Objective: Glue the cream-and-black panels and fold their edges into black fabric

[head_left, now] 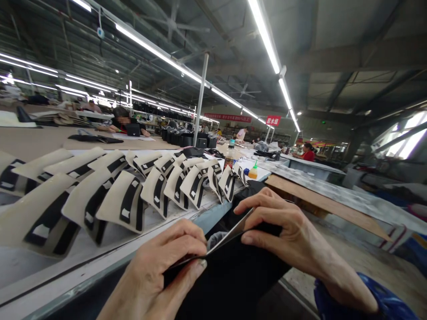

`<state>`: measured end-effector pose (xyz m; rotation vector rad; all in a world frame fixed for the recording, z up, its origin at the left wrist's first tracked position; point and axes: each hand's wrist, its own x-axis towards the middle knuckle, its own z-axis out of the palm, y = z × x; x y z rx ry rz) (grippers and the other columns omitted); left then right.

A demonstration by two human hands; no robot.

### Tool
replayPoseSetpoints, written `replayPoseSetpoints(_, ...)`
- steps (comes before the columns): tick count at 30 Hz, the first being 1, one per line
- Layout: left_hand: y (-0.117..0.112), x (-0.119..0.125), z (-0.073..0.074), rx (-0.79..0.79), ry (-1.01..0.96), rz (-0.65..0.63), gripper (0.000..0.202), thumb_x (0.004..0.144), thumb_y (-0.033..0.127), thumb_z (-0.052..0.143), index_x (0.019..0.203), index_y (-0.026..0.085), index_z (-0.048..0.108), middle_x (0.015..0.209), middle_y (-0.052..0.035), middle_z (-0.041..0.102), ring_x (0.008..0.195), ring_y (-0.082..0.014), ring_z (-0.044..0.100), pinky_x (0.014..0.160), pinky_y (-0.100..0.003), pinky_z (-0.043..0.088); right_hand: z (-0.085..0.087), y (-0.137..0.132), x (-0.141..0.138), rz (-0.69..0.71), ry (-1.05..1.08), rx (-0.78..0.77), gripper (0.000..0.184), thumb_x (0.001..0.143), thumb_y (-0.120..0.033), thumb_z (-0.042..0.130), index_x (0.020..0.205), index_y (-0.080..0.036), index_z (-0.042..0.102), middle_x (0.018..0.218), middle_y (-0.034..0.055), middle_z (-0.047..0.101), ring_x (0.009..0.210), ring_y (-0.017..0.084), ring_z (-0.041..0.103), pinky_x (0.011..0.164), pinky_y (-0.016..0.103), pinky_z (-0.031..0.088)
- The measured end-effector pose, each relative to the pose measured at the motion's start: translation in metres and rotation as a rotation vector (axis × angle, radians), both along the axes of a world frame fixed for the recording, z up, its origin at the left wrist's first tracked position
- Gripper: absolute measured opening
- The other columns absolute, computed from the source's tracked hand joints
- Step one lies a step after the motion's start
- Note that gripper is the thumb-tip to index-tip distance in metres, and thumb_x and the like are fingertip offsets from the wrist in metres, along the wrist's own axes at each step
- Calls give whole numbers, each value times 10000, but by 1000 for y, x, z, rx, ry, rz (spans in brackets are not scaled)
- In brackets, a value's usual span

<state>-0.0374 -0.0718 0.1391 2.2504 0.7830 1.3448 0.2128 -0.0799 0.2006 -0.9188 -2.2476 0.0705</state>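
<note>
Between my two hands is a thin, flexible black panel (237,229) with a pale inner face, seen nearly edge-on. My left hand (167,262) pinches its near left edge between thumb and fingers. At the far right end, my right hand (276,222) grips it with the thumb below and the fingers over the top. The panel is held in front of the table's edge, above dark cloth; part of it is hidden by the fingers. To the left, rows of curved cream pieces (123,200) with black strips and small white patches stand on the table (110,255).
A yellow glue bottle (253,170) with a green tip and a dark bottle (230,153) with a teal cap stand at the table's far end. A metal pole (201,98) rises behind the pieces. A co-worker (125,122) sits across the table. Another bench (333,195) runs along the right.
</note>
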Motion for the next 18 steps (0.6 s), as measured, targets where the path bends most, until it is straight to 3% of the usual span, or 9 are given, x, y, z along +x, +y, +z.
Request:
replayPoseSetpoints(3, -1, -2, 0, -2, -29, -48, 219, 881, 125, 589, 856, 334, 650, 1005, 119, 730, 919, -65, 714, 838, -85, 493, 3, 3, -1, 47, 18, -52, 125, 913, -269, 739, 801, -231, 700, 1039, -23, 725, 928, 166, 567, 841, 338, 430)
replayPoseSetpoints(9, -2, -2, -1, 65, -20, -51, 234, 833, 112, 607, 837, 339, 661, 1046, 164, 785, 866, -36, 754, 821, -31, 494, 3, 8, -3, 123, 106, -181, 196, 922, -364, 729, 778, -232, 712, 949, -22, 746, 900, 165, 575, 830, 342, 427)
replayPoseSetpoints(14, -4, -2, 0, 142, -50, -31, 283, 800, 90, 614, 866, 362, 649, 1074, 208, 780, 876, -13, 759, 832, 7, 473, 2, 8, -3, 142, 114, -201, 161, 900, -298, 760, 766, -224, 709, 937, -30, 743, 915, 150, 583, 854, 327, 426)
replayPoseSetpoints(18, -7, 0, 2, 139, -71, -37, 349, 794, 35, 605, 904, 363, 653, 1075, 198, 779, 895, -28, 762, 852, -19, 496, 3, 9, -5, 154, 110, -197, 173, 906, -292, 751, 763, -204, 710, 918, -12, 745, 902, 143, 599, 849, 323, 435)
